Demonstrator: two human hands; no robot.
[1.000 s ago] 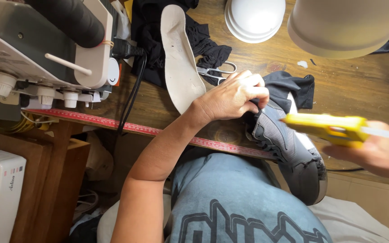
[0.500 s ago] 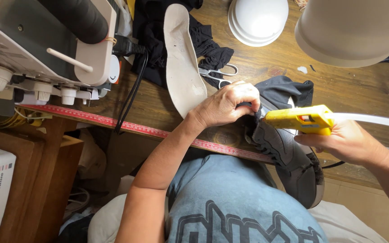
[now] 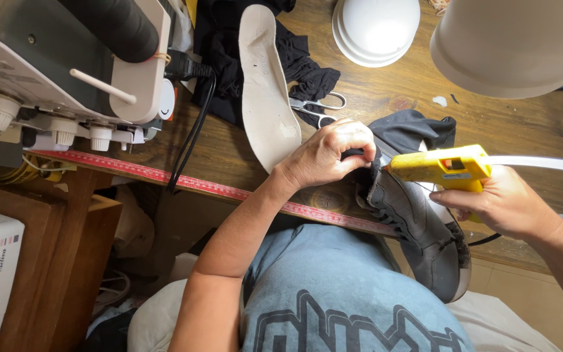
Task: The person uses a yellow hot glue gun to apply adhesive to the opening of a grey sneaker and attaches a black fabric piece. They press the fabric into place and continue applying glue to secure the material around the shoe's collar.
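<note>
The right hand [image 3: 503, 202] has come in from the side over the last second, and the yellow glue gun [image 3: 441, 166] it grips now has its tip right at the heel opening of the dark grey shoe [image 3: 415, 225]; a second ago the gun was further out, well off to the right of the shoe. The fingers are wrapped tight around the gun's handle, with a clear glue stick [image 3: 535, 163] running out behind the hand. The left hand [image 3: 327, 153] has barely shifted: it stays clamped on the heel collar of the shoe, fingers curled over the edge, pulling it open just in front of the gun's tip. So the gap between tool and shoe has closed, and by my reading glue is about to go inside the heel, or is already going in; I cannot tell whether any is flowing. The shoe lies across the table edge [image 3: 229, 190] and the lap, below both hands. A pale insole [image 3: 265, 91] lies on the table just beyond the left hand, with scissors [image 3: 317, 107] beside it
</note>
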